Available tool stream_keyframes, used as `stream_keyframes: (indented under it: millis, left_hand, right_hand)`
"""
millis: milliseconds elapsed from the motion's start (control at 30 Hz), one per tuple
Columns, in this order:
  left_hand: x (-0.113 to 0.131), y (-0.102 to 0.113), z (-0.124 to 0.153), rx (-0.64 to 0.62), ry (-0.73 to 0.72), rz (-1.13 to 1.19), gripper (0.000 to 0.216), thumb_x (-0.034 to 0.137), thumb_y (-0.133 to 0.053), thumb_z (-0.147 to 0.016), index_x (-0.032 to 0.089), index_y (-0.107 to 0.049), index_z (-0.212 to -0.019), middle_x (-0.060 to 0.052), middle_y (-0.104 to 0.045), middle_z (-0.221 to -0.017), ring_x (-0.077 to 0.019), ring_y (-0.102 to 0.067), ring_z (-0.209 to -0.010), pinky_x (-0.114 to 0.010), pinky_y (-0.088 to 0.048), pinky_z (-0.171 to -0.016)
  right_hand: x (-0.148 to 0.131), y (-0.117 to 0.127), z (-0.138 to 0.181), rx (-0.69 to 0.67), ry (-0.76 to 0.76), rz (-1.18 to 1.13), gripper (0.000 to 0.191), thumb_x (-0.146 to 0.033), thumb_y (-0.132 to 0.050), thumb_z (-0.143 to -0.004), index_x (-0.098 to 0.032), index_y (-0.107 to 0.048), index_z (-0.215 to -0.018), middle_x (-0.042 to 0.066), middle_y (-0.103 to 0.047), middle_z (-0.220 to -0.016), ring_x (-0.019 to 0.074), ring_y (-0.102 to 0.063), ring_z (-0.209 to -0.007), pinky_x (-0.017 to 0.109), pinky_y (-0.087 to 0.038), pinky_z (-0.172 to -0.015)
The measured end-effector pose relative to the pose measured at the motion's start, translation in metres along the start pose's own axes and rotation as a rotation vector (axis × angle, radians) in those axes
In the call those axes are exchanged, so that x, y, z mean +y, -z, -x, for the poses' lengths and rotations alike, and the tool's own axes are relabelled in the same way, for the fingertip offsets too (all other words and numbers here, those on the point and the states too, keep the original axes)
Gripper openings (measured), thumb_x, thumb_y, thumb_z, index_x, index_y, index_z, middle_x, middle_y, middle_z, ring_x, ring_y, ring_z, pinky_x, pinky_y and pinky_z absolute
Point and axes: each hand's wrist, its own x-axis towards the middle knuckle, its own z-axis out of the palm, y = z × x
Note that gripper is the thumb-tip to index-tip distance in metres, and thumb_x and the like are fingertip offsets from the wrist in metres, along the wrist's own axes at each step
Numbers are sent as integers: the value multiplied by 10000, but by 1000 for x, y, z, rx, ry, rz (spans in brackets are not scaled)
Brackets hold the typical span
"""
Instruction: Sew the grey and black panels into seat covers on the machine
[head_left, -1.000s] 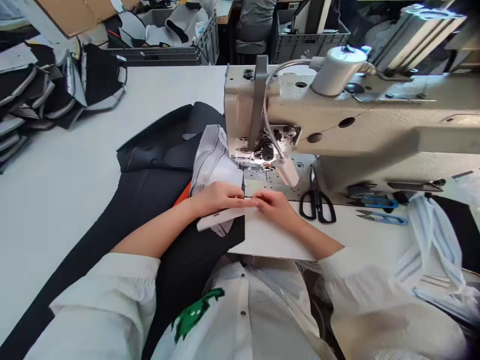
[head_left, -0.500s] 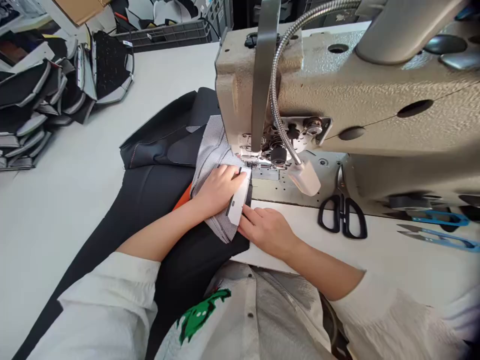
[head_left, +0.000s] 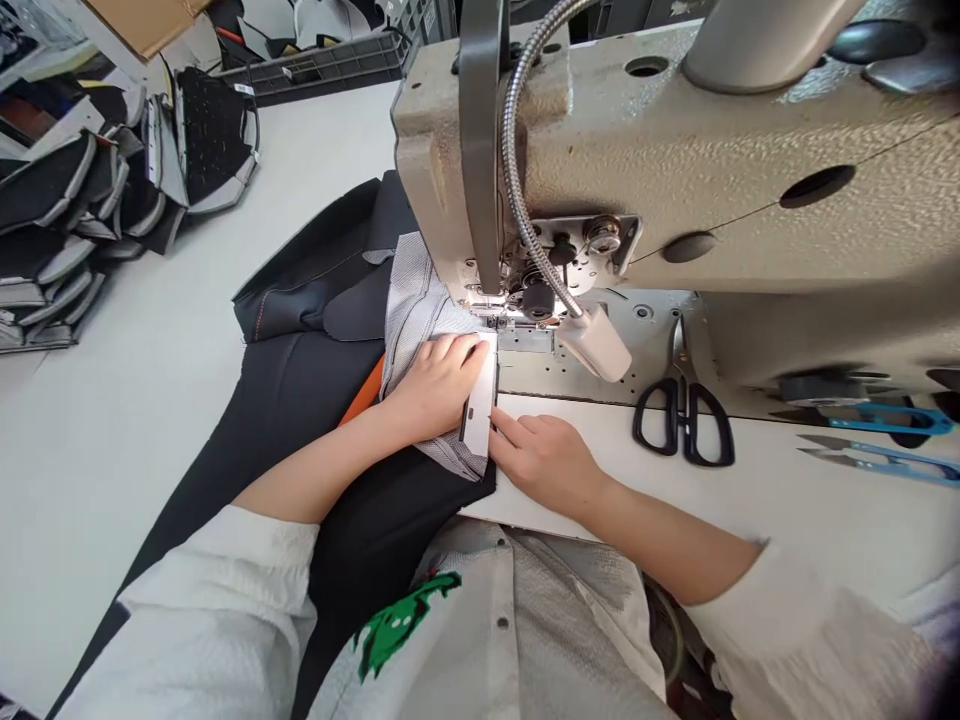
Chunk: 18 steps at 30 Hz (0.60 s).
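Observation:
Under the sewing machine's presser foot lies grey mesh fabric, on top of a large black fabric piece. A white stiff strip with small dark slots lies along the right edge of the mesh. My left hand presses on the mesh, fingers bent and close together, fingertips at the strip's upper part. At the strip's lower right edge, my right hand has its fingers closed against the fabric edge; its thumb is mostly hidden. An orange patch shows beside my left wrist.
The beige sewing machine fills the upper right, with a flexible lamp hanging by the needle. Black-handled scissors and blue thread snips lie to the right. Stacked black-and-grey pieces and a grey crate stand at left and back.
The white strip and mesh have turned more upright, and their right edge now sits nearer the black fabric's edge. Both hands stay on the work. The view has shifted slightly.

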Motion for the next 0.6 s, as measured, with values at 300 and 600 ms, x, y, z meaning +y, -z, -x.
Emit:
stream_keyframes:
  millis: [300,600]
  left_hand:
    - [-4,-5,-8,63,-15,-59,498,217,-380,-897,77,-379,-1375,-153,-453,-1362,-287,-427,-1199,-409,-406,-935]
    - [-8,16,-11,7,-258,-119,284,244,-443,-887,54,-596,-1032,-166,-628,-1053,-250,-597,-955,-333,-496,-734]
  right_hand:
    - [1,0,-2,3,-100,-3,135,-110,-542,-846,-195,-639,-884,13,-643,-1176,137,-403,-625,309,-281,-570]
    - [9,-6,-10,99,-149,-10,147,-187,-496,-898,-169,-639,-871,51,-669,-967,142,-436,-658,309,-282,-588]
